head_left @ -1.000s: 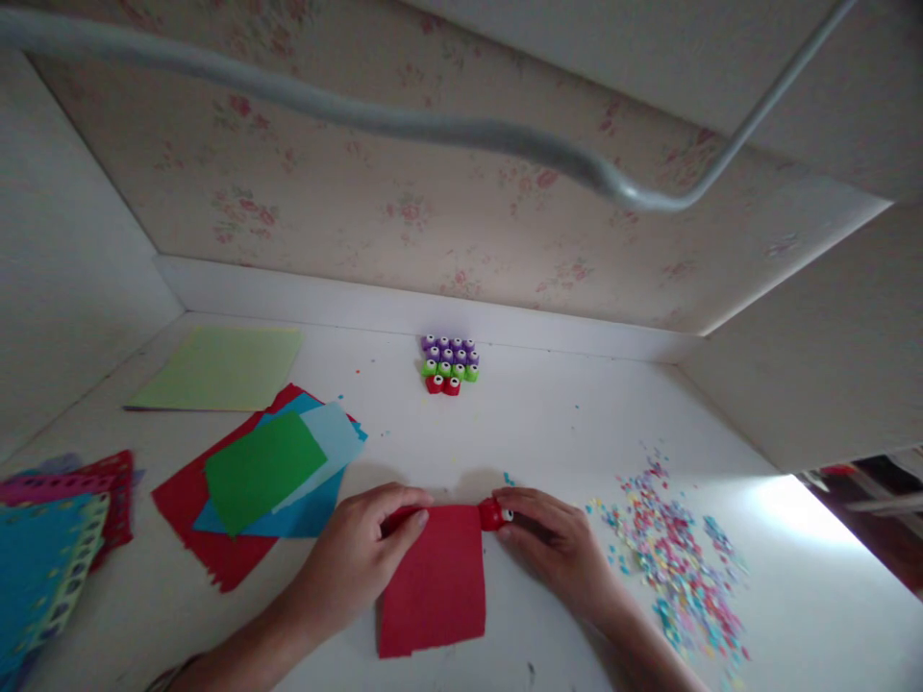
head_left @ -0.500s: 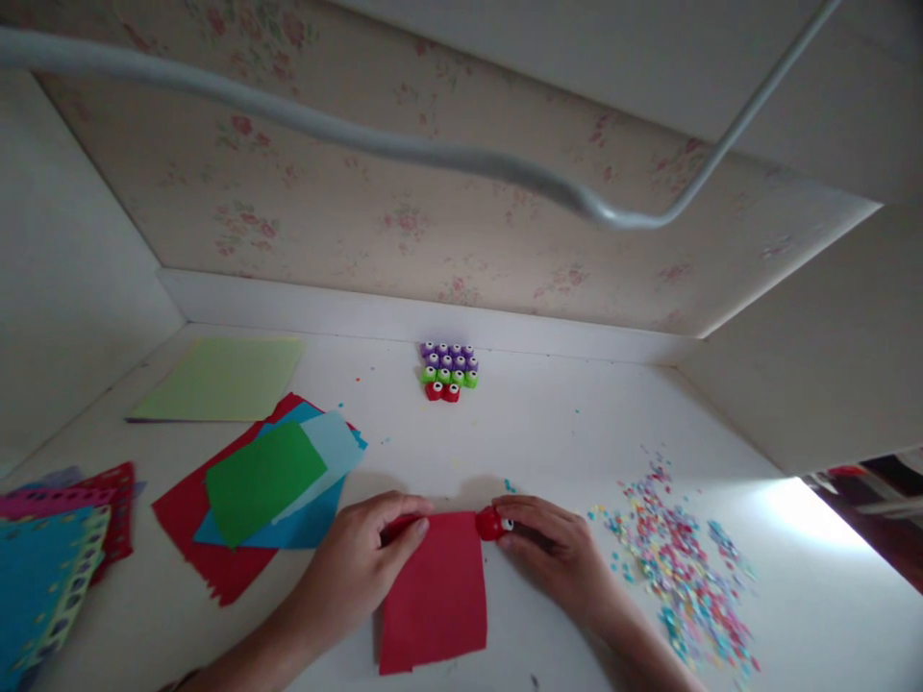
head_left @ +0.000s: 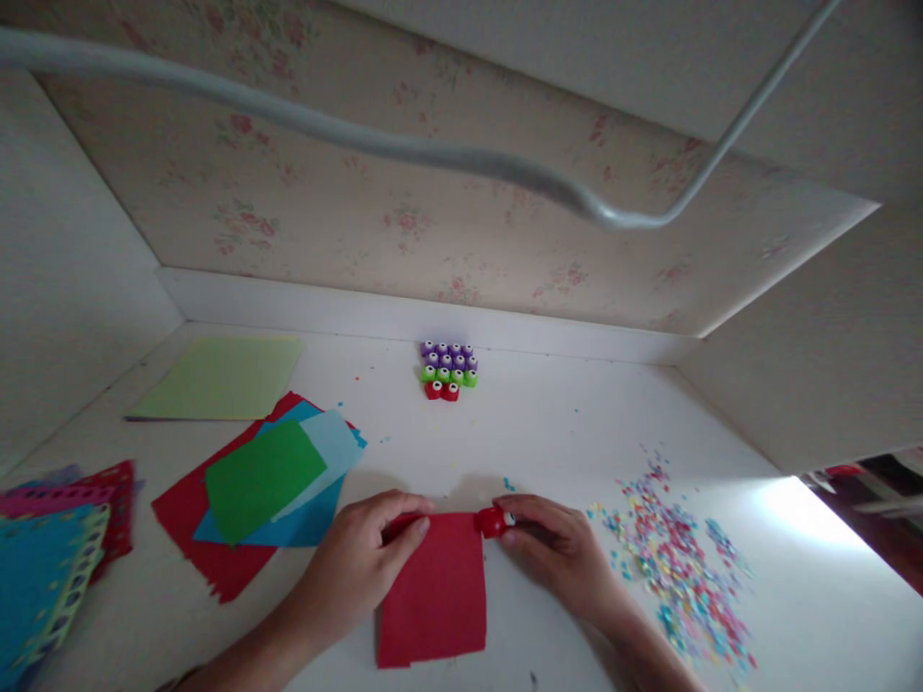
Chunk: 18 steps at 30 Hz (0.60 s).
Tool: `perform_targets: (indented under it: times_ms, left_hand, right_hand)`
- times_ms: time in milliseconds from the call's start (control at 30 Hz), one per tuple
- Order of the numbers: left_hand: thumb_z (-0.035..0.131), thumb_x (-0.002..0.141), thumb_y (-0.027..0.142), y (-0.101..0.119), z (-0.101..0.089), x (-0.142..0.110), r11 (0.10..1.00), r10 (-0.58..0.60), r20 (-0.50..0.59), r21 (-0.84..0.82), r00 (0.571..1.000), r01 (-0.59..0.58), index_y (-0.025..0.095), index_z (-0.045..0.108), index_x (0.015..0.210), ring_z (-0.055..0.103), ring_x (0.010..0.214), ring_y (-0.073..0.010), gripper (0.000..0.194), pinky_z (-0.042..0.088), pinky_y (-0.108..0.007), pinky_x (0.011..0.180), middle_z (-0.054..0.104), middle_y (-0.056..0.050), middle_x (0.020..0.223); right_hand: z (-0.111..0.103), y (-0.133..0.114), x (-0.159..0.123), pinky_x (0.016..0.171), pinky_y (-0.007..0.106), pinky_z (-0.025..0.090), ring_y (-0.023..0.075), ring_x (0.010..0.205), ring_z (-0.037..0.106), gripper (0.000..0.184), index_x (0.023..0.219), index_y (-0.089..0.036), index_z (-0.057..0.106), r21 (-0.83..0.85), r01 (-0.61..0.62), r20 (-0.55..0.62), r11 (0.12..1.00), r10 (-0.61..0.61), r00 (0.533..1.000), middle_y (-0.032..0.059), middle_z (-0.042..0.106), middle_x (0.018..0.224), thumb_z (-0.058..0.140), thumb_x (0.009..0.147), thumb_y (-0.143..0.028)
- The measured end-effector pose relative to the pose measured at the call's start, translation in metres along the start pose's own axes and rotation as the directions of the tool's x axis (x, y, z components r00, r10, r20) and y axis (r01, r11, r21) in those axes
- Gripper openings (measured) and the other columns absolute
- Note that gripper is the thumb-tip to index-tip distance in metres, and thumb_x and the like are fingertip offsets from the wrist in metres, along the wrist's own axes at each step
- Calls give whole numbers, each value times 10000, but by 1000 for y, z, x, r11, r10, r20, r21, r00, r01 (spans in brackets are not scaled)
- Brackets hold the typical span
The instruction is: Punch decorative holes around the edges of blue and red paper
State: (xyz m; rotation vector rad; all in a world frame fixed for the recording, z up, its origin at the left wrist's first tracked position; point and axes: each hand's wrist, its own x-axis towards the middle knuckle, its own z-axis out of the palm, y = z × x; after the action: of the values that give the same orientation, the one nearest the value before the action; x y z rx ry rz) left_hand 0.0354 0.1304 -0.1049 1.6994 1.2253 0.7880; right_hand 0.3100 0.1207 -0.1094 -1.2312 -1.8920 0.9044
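A sheet of red paper (head_left: 439, 596) lies in front of me, its upper left edge pinched between the thumb and fingers of my left hand (head_left: 367, 553). My right hand (head_left: 559, 548) grips a small red craft punch (head_left: 491, 523) with a white button. The punch sits at the paper's upper right corner; whether the paper is inside its slot I cannot tell. Farther back stand several more punches in rows: purple ones (head_left: 446, 362), green ones (head_left: 444, 376) and two red ones (head_left: 442, 390).
Colourful confetti (head_left: 678, 557) is scattered at the right. Left of me lie overlapping green (head_left: 263, 481), blue and red sheets. Punched papers (head_left: 50, 577) are at the far left, and a pale green stack (head_left: 216, 377) lies behind. A grey cable (head_left: 433, 154) crosses above.
The red punch shifted slightly left onto the paper's corner, then very slightly right. My left hand keeps its hold on the paper. The view has tilted a little upward.
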Motion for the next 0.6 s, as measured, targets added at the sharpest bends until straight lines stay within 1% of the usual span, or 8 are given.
perform_targets:
  times_ms: [100,200,300,467,533,600]
  left_hand:
    - [571,922,330,1,-1,1,999,-28,-1,-35,1000,28,241,721,999,705,940,-177,190,538,-257,855,760,-9,1007]
    - [582,916,363,3,-3,1,991,-75,7,-108,997,76,238,720,990,704,937,-188,201,537,-263,843,759,-17,1009]
    - [599,903,394,4,-4,2,976,-123,25,-180,992,126,229,720,995,704,937,-200,224,539,-277,838,761,-27,1014]
    - [608,897,417,5,-6,2,940,-173,77,-286,982,188,212,704,1033,713,893,-205,264,553,-286,783,765,-41,1016]
    - [608,899,411,5,-6,2,944,-164,78,-278,983,180,214,704,1033,712,906,-205,256,550,-285,789,764,-40,1020]
    - [606,901,398,5,-6,1,957,-144,69,-243,987,157,217,709,1014,708,920,-205,237,544,-284,806,763,-35,1010]
  right_hand:
    - [-1,1,0,721,263,601,184,855,730,207,1081,-266,738,93,-131,-27,987,134,991,35,774,989,678,906,-358]
    - [-2,1,1,648,238,585,172,770,721,224,1049,-254,750,164,-180,-51,970,190,980,26,781,903,676,896,-401]
    - [-1,-1,3,623,236,574,166,733,710,233,1039,-249,753,156,-181,-44,971,189,981,23,779,875,677,889,-409]
    - [3,3,1,652,261,575,176,761,705,235,1048,-238,738,90,-188,-33,978,192,981,31,770,878,668,898,-404]
    - [3,4,1,636,261,571,168,725,699,235,1052,-233,728,64,-186,-60,981,189,980,32,765,862,652,910,-404]
    - [3,2,2,635,263,568,165,734,696,252,1102,-236,716,-4,-140,-95,990,139,986,42,760,909,620,932,-396]
